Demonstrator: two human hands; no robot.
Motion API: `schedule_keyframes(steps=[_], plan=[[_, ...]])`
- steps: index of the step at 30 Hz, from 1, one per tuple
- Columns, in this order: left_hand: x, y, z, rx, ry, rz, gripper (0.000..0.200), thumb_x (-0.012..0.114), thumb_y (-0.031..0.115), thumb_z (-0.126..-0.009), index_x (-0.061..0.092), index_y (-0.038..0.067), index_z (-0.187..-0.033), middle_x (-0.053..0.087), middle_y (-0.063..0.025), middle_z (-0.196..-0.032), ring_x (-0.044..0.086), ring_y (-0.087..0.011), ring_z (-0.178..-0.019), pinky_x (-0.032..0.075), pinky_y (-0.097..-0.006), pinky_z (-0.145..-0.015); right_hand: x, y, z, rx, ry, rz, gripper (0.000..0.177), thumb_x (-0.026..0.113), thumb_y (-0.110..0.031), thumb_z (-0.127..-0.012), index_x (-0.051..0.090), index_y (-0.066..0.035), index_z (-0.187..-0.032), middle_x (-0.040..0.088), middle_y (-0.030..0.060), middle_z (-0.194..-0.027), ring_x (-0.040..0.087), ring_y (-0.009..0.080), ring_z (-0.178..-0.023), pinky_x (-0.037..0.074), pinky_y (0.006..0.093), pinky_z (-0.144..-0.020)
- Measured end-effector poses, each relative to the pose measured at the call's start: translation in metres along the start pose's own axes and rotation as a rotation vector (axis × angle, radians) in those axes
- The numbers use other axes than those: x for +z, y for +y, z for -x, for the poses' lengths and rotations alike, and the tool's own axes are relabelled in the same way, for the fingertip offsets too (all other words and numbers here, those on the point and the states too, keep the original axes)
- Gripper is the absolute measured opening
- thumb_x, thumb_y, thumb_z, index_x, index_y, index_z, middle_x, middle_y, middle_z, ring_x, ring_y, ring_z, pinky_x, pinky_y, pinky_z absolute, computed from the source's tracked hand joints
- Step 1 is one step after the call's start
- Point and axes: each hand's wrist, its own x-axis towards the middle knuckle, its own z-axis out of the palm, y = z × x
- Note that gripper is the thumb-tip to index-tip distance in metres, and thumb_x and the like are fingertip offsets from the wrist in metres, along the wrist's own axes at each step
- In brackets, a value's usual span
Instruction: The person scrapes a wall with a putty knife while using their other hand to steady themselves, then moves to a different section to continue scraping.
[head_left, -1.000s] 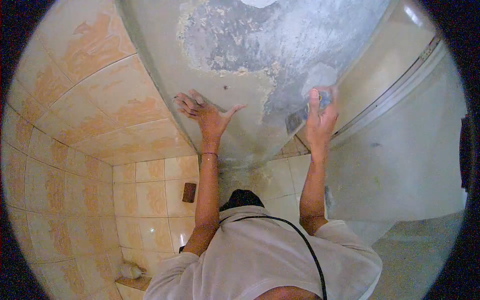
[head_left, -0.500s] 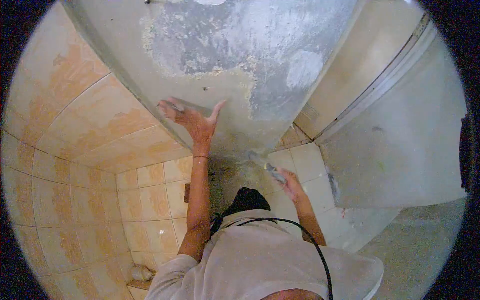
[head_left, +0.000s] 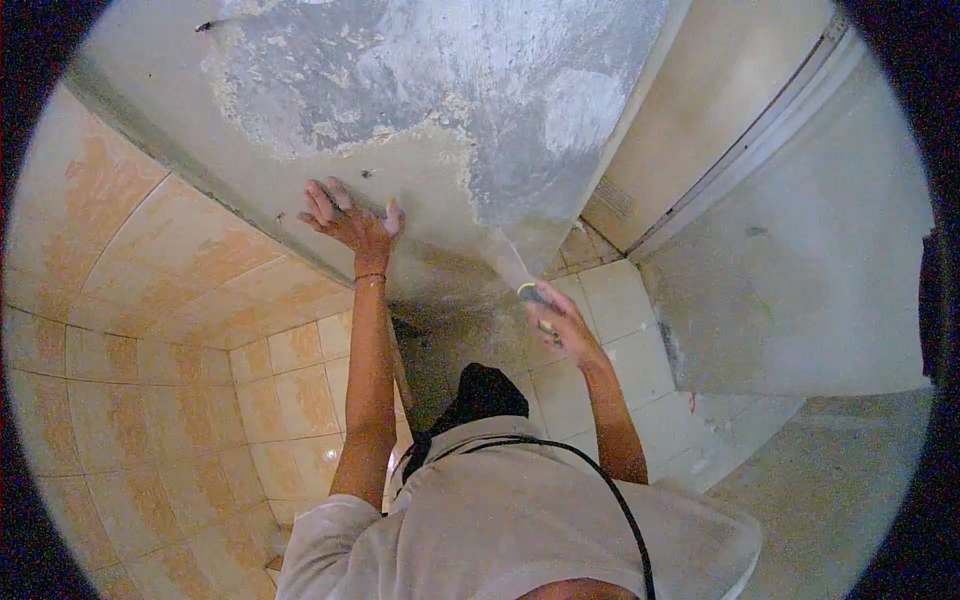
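Observation:
My left hand [head_left: 352, 222] leans on the painted wall [head_left: 425, 185] with its fingers spread, holding nothing. In my right hand [head_left: 568, 328] is a scraper [head_left: 514, 258] with a dark handle and a thin light blade. The blade reaches up to the wall surface, close to the lower corner of a bare grey patch [head_left: 400, 70] where the paint is gone. A ragged, flaky paint edge borders that patch. The blade's exact contact with the wall is blurred.
Orange-and-cream tiles [head_left: 170, 250] cover the wall at left. Pale floor tiles [head_left: 615, 300] lie below, by my right arm. A door frame [head_left: 740, 140] and a large pale panel [head_left: 790, 260] stand at right. A black cable [head_left: 610, 475] runs across my shirt.
The scraper has swung up from low by the floor, and its blade now points at the bare patch's lower corner. My left hand has gone from raised side-on to spread on the wall.

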Motion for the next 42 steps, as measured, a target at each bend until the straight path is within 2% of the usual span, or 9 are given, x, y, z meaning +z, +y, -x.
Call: schedule_keyframes(steps=[4, 12, 15, 19, 22, 24, 27, 30, 42], plan=[[0.015, -0.015, 0.009, 0.049, 0.075, -0.02, 0.099, 0.059, 0.055, -0.074, 0.023, 0.009, -0.153, 0.022, -0.0191, -0.156, 0.019, -0.039, -0.146, 0.002, -0.0633, -0.117, -0.008, -0.012, -0.011, -0.084, -0.033, 0.031, 0.05, 0.061, -0.026, -0.096, 0.047, -0.016, -0.144, 0.055, -0.0025, -0.083, 0.048, 0.0062, -0.061, 0.039, 0.0228, -0.048], [0.008, 0.0, 0.005, -0.041, 0.033, 0.052, 0.098, 0.064, 0.047, -0.071, 0.026, 0.008, -0.152, 0.024, -0.021, -0.155, 0.018, -0.0398, -0.147, 0.002, -0.0659, -0.115, 0.023, -0.037, -0.007, -0.425, 0.053, 0.633, 0.044, 0.06, -0.032, -0.097, 0.055, -0.018, -0.138, 0.046, -0.0062, -0.076, 0.04, 0.0044, -0.061, 0.034, 0.0204, -0.048], [0.002, 0.022, 0.005, -0.089, -0.016, 0.029, 0.1, 0.065, 0.05, -0.071, 0.026, 0.007, -0.152, 0.022, -0.0213, -0.156, 0.018, -0.0406, -0.146, 0.003, -0.0676, -0.114, 0.032, -0.059, 0.011, -0.159, 0.181, 0.42, 0.04, 0.059, -0.032, -0.098, 0.056, -0.02, -0.136, 0.046, -0.0066, -0.076, 0.039, 0.0037, -0.058, 0.031, 0.0196, -0.047], [0.004, 0.053, -0.014, -0.077, 0.091, 0.13, 0.101, 0.065, 0.052, -0.072, 0.026, 0.006, -0.152, 0.019, -0.022, -0.156, 0.016, -0.041, -0.146, 0.003, -0.0692, -0.114, 0.019, -0.063, 0.015, -0.132, 0.197, 0.395, 0.038, 0.057, -0.032, -0.099, 0.059, -0.015, -0.133, 0.055, -0.0022, -0.083, 0.039, 0.0054, -0.059, 0.036, 0.0231, -0.053], [0.021, 0.062, -0.017, -0.141, 0.089, 0.134, 0.101, 0.065, 0.054, -0.072, 0.027, 0.006, -0.152, 0.019, -0.0196, -0.157, 0.013, -0.0398, -0.147, 0.003, -0.0682, -0.114, 0.011, -0.063, 0.011, -0.217, 0.199, 0.672, 0.036, 0.056, -0.03, -0.1, 0.061, -0.011, -0.13, 0.063, 0.002, -0.089, 0.053, 0.012, -0.064, 0.044, 0.0277, -0.061], [0.03, 0.059, -0.017, -0.069, 0.055, 0.002, 0.098, 0.063, 0.054, -0.073, 0.028, 0.006, -0.152, 0.02, -0.0171, -0.157, 0.011, -0.0382, -0.148, 0.003, -0.0663, -0.115, 0.002, -0.052, -0.009, -0.699, 0.205, 0.901, 0.038, 0.057, -0.031, -0.098, 0.061, -0.007, -0.127, 0.069, 0.0104, -0.101, 0.066, 0.0231, -0.086, 0.051, 0.0362, -0.078], [0.03, 0.061, -0.017, -0.091, 0.057, 0.021, 0.097, 0.061, 0.054, -0.074, 0.028, 0.007, -0.152, 0.02, -0.0156, -0.158, 0.012, -0.0371, -0.148, 0.003, -0.0643, -0.116, 0.014, -0.071, -0.022, -0.471, 0.128, 0.968, 0.041, 0.059, -0.033, -0.095, 0.063, -0.004, -0.124, 0.067, 0.0184, -0.116, 0.063, 0.0343, -0.109, 0.047, 0.0446, -0.095], [0.034, 0.057, -0.017, -0.063, 0.067, 0.001, 0.097, 0.061, 0.054, -0.074, 0.028, 0.007, -0.152, 0.021, -0.0163, -0.158, 0.011, -0.0369, -0.148, 0.003, -0.0639, -0.116, 0.022, -0.073, -0.061, -0.46, 0.313, 1.253, 0.035, 0.062, -0.028, -0.093, 0.066, -0.006, -0.119, 0.066, 0.0222, -0.114, 0.063, 0.037, -0.107, 0.048, 0.0412, -0.094], [0.03, 0.064, -0.018, -0.1, 0.064, -0.004, 0.096, 0.059, 0.053, -0.075, 0.028, 0.006, -0.153, 0.023, -0.0169, -0.157, 0.012, -0.0369, -0.148, 0.003, -0.0634, -0.116, 0.032, -0.065, -0.06, -0.403, 0.341, 1.391, 0.029, 0.062, -0.025, -0.09, 0.072, -0.011, -0.114, 0.069, 0.0236, -0.093, 0.066, 0.0423, -0.087, 0.052, 0.047, -0.08]])
